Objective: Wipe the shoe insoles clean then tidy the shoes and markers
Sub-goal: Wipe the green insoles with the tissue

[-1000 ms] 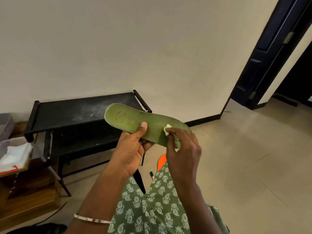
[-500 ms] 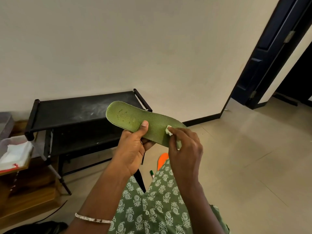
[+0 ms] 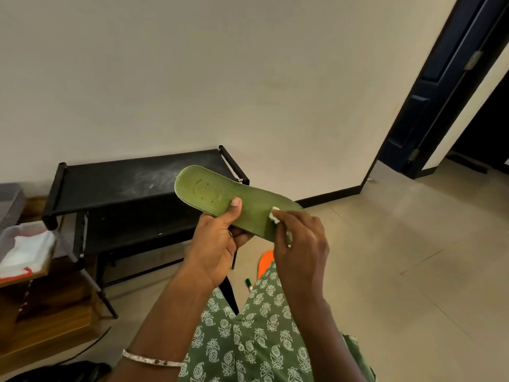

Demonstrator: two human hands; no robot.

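A green shoe insole [image 3: 212, 193] with faint dark marks near its far end is held up in front of me. My left hand [image 3: 217, 244] grips it from below, thumb pressed on its top face. My right hand [image 3: 300, 244] pinches a small white wipe [image 3: 274, 218] against the insole's near end. On the floor below, an orange insole [image 3: 265, 261] peeks out beside my knee, and a green marker [image 3: 249, 284] lies next to it. No shoes are in view.
A black two-tier rack [image 3: 124, 183] stands against the wall behind the insole. A clear box with white cloths [image 3: 24, 246] sits on a wooden stand at the left. A dark door [image 3: 440, 86] stands open at the right, with tiled floor before it.
The right hand with the wipe has slid a little along the insole's near end. The left hand holds the insole in nearly the same place.
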